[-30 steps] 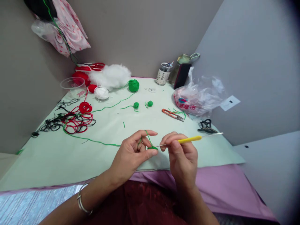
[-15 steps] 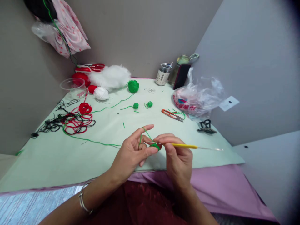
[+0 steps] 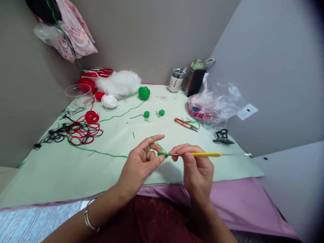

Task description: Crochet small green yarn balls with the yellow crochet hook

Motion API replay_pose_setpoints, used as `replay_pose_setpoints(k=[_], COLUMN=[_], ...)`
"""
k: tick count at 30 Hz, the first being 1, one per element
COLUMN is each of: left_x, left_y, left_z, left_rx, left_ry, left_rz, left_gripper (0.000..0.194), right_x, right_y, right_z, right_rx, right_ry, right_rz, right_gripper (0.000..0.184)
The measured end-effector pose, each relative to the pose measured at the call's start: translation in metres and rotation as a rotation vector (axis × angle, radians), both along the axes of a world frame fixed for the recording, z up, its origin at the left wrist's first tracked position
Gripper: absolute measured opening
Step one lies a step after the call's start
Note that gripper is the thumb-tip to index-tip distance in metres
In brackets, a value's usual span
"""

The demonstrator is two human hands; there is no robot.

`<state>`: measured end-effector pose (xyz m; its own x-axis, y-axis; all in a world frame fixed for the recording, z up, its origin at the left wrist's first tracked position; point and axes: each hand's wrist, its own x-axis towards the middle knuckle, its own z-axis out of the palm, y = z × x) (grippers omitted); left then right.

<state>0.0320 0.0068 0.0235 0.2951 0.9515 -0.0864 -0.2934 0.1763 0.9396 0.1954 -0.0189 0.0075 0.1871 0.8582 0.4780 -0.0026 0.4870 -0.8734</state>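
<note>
My left hand (image 3: 141, 162) pinches a small green crochet piece (image 3: 163, 155) between thumb and middle finger, with green yarn (image 3: 101, 152) looped over the raised index finger. My right hand (image 3: 196, 168) grips a yellow-handled crochet hook (image 3: 206, 154), held level, its metal tip in the green piece. The yarn strand trails left across the pale green mat (image 3: 63, 168) toward a green yarn ball (image 3: 144, 92) at the back.
Tangled red and black yarn (image 3: 76, 130) lies at the left. Two small green crochet pieces (image 3: 154, 113), orange thread snips (image 3: 186, 124), a plastic bag (image 3: 212, 106), a black clip (image 3: 222, 136), white stuffing (image 3: 118, 82), a jar (image 3: 176, 80) and a clear cup (image 3: 78, 93) sit around the mat.
The hook drew back to the right and levelled out, pulling away from the left fingers. The left index finger lifted slightly with the yarn loop.
</note>
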Motion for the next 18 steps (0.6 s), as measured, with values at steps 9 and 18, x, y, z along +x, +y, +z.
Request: replay_pose_setpoints(k=[9,18], left_x=[-0.001,-0.0019], left_y=[-0.0029,0.0001], left_z=[0.002,-0.0026], left_rx=[0.075,0.109], left_ry=[0.081,0.113], left_rz=[0.061,0.071], left_gripper=[0.043,0.042], right_x=[-0.0056,-0.0047], right_y=[-0.0081,-0.0038], right_z=[-0.0014,-0.0067], right_rx=[0.141,0.044], right_ry=[-0.154,-0.041], right_rz=[-0.102,-0.066], right_gripper=[0.024,0.021])
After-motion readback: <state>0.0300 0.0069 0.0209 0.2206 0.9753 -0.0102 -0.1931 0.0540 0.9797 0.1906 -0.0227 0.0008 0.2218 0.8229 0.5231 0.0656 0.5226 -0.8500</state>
